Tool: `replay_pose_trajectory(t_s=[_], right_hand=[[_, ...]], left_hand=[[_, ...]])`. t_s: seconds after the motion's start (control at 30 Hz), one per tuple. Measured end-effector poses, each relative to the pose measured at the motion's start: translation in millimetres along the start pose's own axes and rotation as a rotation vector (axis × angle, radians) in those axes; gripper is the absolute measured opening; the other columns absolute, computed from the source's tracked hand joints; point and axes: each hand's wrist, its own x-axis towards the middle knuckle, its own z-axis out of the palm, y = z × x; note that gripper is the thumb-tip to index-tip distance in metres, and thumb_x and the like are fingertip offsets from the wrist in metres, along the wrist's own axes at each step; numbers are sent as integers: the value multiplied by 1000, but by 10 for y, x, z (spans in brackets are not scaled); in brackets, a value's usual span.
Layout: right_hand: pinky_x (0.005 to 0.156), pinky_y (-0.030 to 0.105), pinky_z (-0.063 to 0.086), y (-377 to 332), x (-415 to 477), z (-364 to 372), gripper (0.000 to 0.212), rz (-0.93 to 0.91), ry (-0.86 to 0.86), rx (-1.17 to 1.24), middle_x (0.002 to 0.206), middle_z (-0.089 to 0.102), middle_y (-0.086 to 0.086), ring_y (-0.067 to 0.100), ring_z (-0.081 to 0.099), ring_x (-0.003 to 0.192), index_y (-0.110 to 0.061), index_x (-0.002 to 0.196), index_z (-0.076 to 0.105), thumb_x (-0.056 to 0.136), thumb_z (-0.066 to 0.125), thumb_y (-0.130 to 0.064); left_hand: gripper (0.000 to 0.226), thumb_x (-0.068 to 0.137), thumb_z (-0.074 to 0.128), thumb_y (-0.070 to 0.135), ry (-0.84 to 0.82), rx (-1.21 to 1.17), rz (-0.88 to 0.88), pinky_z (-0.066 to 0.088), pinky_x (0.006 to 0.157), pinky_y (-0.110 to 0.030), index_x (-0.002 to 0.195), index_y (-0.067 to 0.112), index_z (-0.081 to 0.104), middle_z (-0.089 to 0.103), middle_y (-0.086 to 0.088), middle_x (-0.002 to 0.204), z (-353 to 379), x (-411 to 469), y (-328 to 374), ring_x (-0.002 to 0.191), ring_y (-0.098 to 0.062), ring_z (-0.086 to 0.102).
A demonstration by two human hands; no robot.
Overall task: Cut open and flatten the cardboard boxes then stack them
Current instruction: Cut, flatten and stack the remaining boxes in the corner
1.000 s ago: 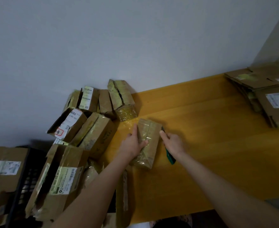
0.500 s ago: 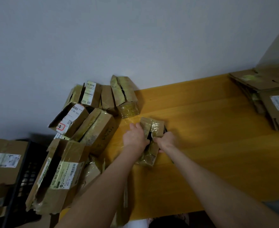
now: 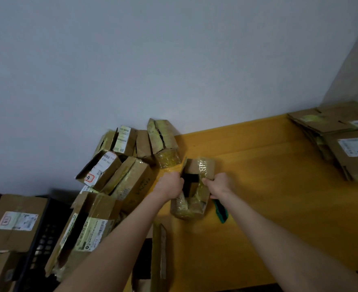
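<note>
The small taped box (image 3: 191, 190) lay on the yellow desk (image 3: 268, 186), just right of the uncut pile (image 3: 121, 171). The left hand (image 3: 169, 185) and right hand (image 3: 218, 184) each had fingers clenched on one top flap, apparently to pull the slit seam apart. The green cutter (image 3: 221, 210) lay beside it, within reach.

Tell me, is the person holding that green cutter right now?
No. The green cutter lies on the table while both hands grip the flaps of the small box.
</note>
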Motion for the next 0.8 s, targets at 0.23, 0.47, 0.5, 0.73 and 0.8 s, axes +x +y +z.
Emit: replay_pose_trajectory(t_s=[0.23, 0.47, 0.5, 0.73, 0.8], right_hand=[[69, 44, 60, -261, -105, -293, 22, -46, 40, 60, 79, 71, 8, 23, 70, 63, -9, 83, 68, 85, 70, -30], [100, 61, 41, -311, -306, -427, 95, 76, -328, 392, 137, 51, 6, 34, 51, 123, -32, 143, 31, 65, 85, -37], [99, 62, 41, -276, -333, -456, 91, 94, -337, 358, 137, 51, 5, 34, 50, 124, -33, 142, 31, 67, 83, -39], [73, 40, 58, -234, -357, -301, 28, -10, -115, 147, 104, 66, 10, 26, 64, 90, -9, 110, 62, 87, 70, -21], [66, 36, 58, -206, -333, -321, 20, -9, -69, 102, 98, 65, 10, 23, 62, 80, -7, 105, 62, 88, 68, -16]], left_hand=[[25, 98, 38, 10, 56, -184, 70, 49, 70, -34, 76, 14, 51, 60, -11, 88, -242, -71, 126, 80, -25, 60], [22, 100, 40, 18, 226, -308, 165, 52, 78, -40, 86, 15, 57, 63, -8, 86, -169, -80, 244, 90, -34, 62], [21, 100, 42, 19, 217, -314, 183, 52, 84, -41, 100, 13, 62, 67, -10, 96, -163, -81, 252, 96, -32, 63], [29, 91, 57, 26, 310, -226, 149, 54, 83, -38, 114, 10, 65, 69, -7, 105, -43, -101, 312, 95, -26, 65], [23, 91, 53, 20, 260, -213, 145, 55, 80, -42, 105, 9, 66, 70, -8, 97, -48, -102, 331, 88, -27, 65]])
